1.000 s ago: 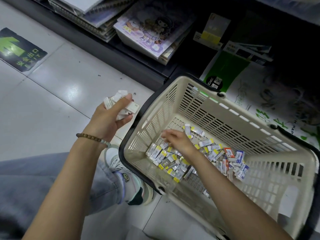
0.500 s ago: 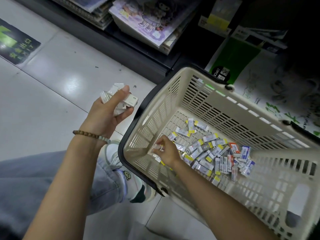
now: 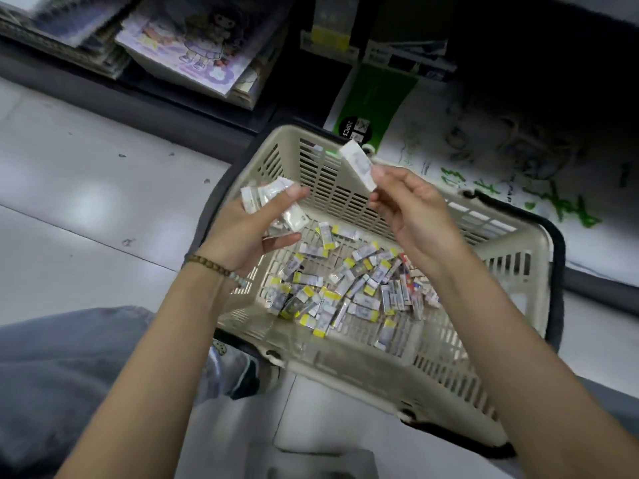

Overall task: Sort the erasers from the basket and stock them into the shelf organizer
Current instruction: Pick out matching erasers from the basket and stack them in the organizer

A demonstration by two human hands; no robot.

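**Right hand comes up with one eraser**

The right hand (image 3: 411,216) is out of the basket (image 3: 345,371) now and raised over its far wall, thumb and fingers pinching a single white eraser (image 3: 358,164). The left hand (image 3: 249,229) has swung in over the left rim, fingers curled round a bundle of erasers (image 3: 273,205). Loose erasers (image 3: 345,288) litter the basket floor. On the far side, a green pack (image 3: 377,95) reads "20PCS".

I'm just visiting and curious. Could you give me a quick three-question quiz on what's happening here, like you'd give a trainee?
1. True or false: the left hand holds nothing.
2. The right hand pinches: A) one eraser B) a pencil C) a coin.
3. Fill in: the loose erasers lie in the beige ____.
Key: 1 false, it grips a bunch of erasers. 2 A. 3 basket.
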